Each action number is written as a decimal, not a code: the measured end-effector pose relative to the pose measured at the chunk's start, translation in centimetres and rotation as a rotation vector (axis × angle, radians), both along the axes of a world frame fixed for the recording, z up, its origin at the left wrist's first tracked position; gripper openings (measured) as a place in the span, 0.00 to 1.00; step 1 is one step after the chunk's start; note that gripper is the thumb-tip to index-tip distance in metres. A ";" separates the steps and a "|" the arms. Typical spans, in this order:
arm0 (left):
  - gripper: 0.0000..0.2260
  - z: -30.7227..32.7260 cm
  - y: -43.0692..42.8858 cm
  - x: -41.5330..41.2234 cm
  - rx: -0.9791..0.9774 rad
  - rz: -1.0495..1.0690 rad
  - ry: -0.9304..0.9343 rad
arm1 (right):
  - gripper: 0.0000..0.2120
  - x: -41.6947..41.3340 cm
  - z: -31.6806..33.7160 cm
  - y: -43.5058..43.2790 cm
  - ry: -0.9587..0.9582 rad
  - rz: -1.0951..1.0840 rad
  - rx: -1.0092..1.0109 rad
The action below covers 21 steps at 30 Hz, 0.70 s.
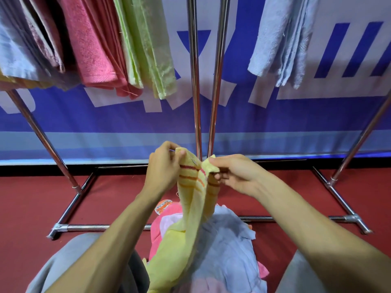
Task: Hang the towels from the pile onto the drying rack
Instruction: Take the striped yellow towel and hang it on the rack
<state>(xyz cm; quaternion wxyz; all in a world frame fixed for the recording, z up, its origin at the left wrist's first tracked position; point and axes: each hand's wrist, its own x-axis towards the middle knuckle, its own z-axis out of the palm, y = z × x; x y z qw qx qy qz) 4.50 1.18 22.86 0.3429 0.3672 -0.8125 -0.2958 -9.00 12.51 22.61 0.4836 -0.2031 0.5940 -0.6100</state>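
Note:
I hold a yellow towel (pixel 190 218) with red and orange stripes by its top edge, in front of me at centre. My left hand (pixel 163 172) pinches its left corner and my right hand (pixel 237 176) pinches the right corner close beside it. The towel hangs down onto the pile of towels (pixel 228 246), pale blue, pink and lilac, lying between my knees. The chrome drying rack (pixel 194 81) stands just beyond, with two upright poles at centre. Pink (pixel 93 49), green (pixel 148 45) and greyish towels hang at upper left, and a light blue towel (pixel 279 43) hangs at upper right.
The rack's slanted legs (pixel 42 136) and floor bars (pixel 101 227) rest on a red floor (pixel 31 204). A blue and white banner (pixel 105 123) covers the wall behind. My grey-trousered knees (pixel 69 256) flank the pile. Between the green and light blue towels no towel hangs.

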 end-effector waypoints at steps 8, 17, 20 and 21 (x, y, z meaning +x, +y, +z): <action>0.04 -0.3 1.7 -0.4 0.139 -0.208 0.085 | 0.05 0.4 0.2 -0.2 0.037 0.003 0.082; 0.03 0.1 2.5 0.1 0.068 -0.300 0.111 | 0.03 0.5 0.5 0.0 -0.007 -0.045 0.088; 0.10 0.0 2.4 0.3 -0.047 -0.374 0.034 | 0.02 0.3 0.3 0.1 -0.010 -0.063 0.087; 0.12 -0.1 2.3 0.3 -0.069 -0.380 0.019 | 0.02 0.3 0.3 0.2 -0.015 -0.060 0.093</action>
